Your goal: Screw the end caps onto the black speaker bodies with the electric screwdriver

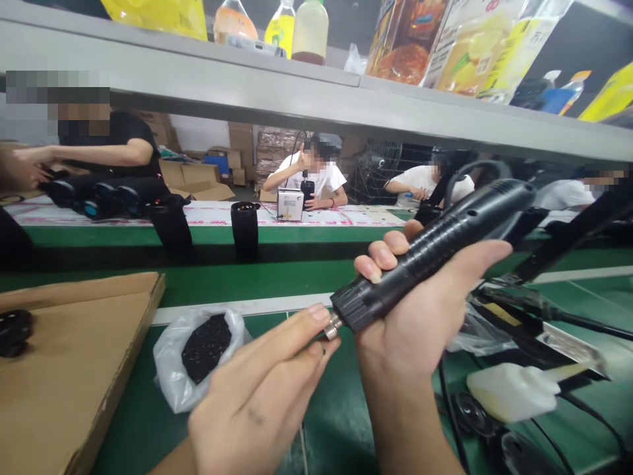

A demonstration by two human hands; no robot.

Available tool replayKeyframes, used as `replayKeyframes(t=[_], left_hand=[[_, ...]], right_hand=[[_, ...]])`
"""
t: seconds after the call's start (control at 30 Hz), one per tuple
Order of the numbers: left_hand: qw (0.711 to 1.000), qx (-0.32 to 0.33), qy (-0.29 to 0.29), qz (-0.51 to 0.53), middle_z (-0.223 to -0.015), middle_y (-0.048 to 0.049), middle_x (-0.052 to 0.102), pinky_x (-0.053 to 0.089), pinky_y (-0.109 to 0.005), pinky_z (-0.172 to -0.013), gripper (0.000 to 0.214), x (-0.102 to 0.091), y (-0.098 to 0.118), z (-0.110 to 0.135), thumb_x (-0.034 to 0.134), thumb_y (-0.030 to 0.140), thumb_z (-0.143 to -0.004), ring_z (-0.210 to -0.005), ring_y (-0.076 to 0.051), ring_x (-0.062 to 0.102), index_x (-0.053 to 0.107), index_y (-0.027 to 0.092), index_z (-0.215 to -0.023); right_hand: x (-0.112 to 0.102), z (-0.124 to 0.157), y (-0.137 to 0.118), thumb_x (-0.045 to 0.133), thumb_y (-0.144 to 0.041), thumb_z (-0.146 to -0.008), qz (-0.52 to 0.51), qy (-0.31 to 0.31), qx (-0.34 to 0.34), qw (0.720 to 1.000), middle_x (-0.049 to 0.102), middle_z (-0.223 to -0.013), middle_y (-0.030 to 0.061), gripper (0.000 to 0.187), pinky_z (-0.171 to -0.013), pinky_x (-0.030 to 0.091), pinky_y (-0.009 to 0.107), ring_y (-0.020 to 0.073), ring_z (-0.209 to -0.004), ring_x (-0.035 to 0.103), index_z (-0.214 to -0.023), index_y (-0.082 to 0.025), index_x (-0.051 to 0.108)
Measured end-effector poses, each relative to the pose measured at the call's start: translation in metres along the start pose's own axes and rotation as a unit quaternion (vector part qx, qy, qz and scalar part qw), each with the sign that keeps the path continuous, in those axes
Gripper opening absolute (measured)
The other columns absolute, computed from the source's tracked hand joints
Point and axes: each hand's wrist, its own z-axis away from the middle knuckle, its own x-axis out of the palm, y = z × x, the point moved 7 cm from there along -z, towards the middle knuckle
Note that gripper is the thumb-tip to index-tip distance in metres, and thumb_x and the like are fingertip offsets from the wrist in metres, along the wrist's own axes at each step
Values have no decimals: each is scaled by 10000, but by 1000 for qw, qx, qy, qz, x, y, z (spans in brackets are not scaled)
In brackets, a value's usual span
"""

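My right hand (415, 310) is wrapped around a black electric screwdriver (420, 247), tilted so its metal collar (333, 326) points down to the left. A cable loops from its rear end. The fingers of my left hand (267, 389) are pinched together at the collar, touching it. Whatever lies between those fingertips is hidden, apart from a small dark spot. Behind my left hand, an open clear plastic bag (171, 369) holds a heap of tiny black pieces (206, 346), which look like screws, on the green table (326, 422).
A cardboard tray (64, 369) with a black part lies at left. On the right are a white squeeze bottle (514, 390), cables and black round parts. Black cylinders (245, 227) stand on the line ahead, where several people work. A grey shelf (316, 86) with bottles crosses above.
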Motion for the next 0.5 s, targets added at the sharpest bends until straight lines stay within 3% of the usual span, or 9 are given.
replayKeyframes(t=[0.1,0.2,0.33,0.5], left_hand=[[995,59,-46,-63,-1103,-2,753,566,-140,-889,237,-11,-2,7,710,117,-794,-876,-155,755,719,202,-1015],[998,-5,10,-63,-1103,50,754,590,-145,-851,214,-25,-13,5,763,174,-758,-852,-145,760,709,263,-945],[999,-31,-9,-17,-970,71,785,615,-119,-717,54,-11,-6,-8,736,221,-792,-756,-127,765,722,270,-776],[988,-113,56,94,-927,40,793,610,-96,-687,130,-2,-13,-10,763,113,-747,-760,-104,759,701,218,-702]], right_hand=[[-6,-10,-14,70,-608,-1039,-12,34,-24,999,287,-654,-31,548,-391,359,99,37,-481,366,-963,-120,308],[-16,-17,-33,66,-632,-1018,-13,79,-72,994,262,-652,-34,579,-383,333,91,30,-468,345,-914,-120,313],[-18,-16,-40,82,-649,-1010,-5,81,-90,993,267,-673,-27,580,-388,333,106,33,-471,335,-902,-125,305],[-13,-10,-37,89,-654,-1011,-5,64,-93,994,282,-674,-22,582,-388,341,100,37,-476,358,-919,-124,311]])
